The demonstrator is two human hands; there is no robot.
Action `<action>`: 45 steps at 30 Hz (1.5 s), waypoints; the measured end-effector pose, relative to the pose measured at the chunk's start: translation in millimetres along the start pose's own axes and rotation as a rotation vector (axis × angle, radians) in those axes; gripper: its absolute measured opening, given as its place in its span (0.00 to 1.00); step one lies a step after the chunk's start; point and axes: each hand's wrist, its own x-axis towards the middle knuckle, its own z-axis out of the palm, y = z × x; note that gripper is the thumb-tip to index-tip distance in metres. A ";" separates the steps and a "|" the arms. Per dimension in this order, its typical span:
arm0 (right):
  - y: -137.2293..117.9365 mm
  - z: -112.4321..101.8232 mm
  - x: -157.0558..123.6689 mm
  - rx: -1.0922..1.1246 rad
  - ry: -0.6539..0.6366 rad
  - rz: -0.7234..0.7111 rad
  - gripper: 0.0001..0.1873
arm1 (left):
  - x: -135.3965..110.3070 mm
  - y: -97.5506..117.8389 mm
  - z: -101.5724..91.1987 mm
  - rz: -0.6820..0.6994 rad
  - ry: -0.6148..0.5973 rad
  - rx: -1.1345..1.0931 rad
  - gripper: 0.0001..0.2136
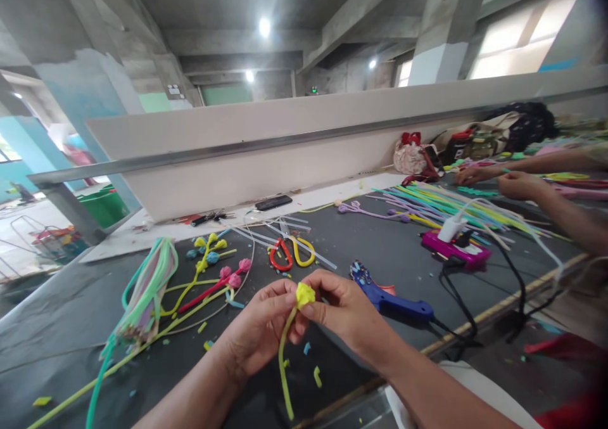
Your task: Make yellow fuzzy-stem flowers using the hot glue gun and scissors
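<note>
Fingers of the left hand (263, 321) and right hand (344, 305) pinch a crumpled yellow blossom (305, 295) from either side, its fuzzy yellow stem (284, 369) hanging below, above the dark tabletop (256, 384). Just beyond the hands lie scissors (281, 267) with one red and one yellow handle; a blue glue gun (403, 305) rests near the right hand, and finished-looking pink pompom flowers (235, 275) lie to the left.

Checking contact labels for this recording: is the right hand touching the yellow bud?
Touching. The head view shows the thumb and fingertips of the right hand against the side of the yellow bud, with no visible gap.
</note>
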 end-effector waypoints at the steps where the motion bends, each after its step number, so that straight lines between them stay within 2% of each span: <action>1: -0.7 -0.2 -0.2 -0.015 0.002 -0.002 0.12 | -0.4 -0.2 -0.3 -0.005 0.001 -0.004 0.05; 7: -1.5 -1.7 0.4 -0.055 0.004 0.012 0.12 | -3.7 0.8 2.1 -0.037 0.019 0.002 0.04; 12: 3.5 -4.8 3.4 0.006 -0.016 0.051 0.12 | -0.9 3.1 4.7 -0.014 0.060 0.023 0.05; 17: 4.3 -8.8 5.8 0.136 -0.080 0.093 0.20 | 0.2 6.2 2.4 0.015 0.066 0.045 0.05; 20: 4.5 -11.1 6.2 0.145 -0.115 0.108 0.22 | -0.6 7.0 0.8 0.013 0.074 0.058 0.06; 23: 5.6 -12.8 6.5 0.101 -0.140 0.082 0.20 | -0.8 7.1 0.6 0.001 0.077 0.091 0.07; 27: 3.5 -14.4 7.1 0.030 -0.142 0.078 0.14 | -0.5 6.8 2.7 0.000 0.067 0.163 0.09; 29: 2.2 -15.7 7.5 0.027 -0.106 0.097 0.12 | 0.0 5.6 4.7 0.046 0.094 0.229 0.10; 34: 8.0 -19.8 9.0 0.066 -0.037 0.103 0.12 | 3.2 -4.2 8.4 0.227 0.254 0.466 0.14; 39: 15.0 -17.9 10.7 0.099 -0.053 0.126 0.11 | 4.6 -15.5 7.4 0.394 0.300 0.624 0.09; 45: 11.8 -13.9 12.6 0.173 -0.045 0.241 0.13 | 1.1 -14.8 6.8 0.484 0.358 0.836 0.04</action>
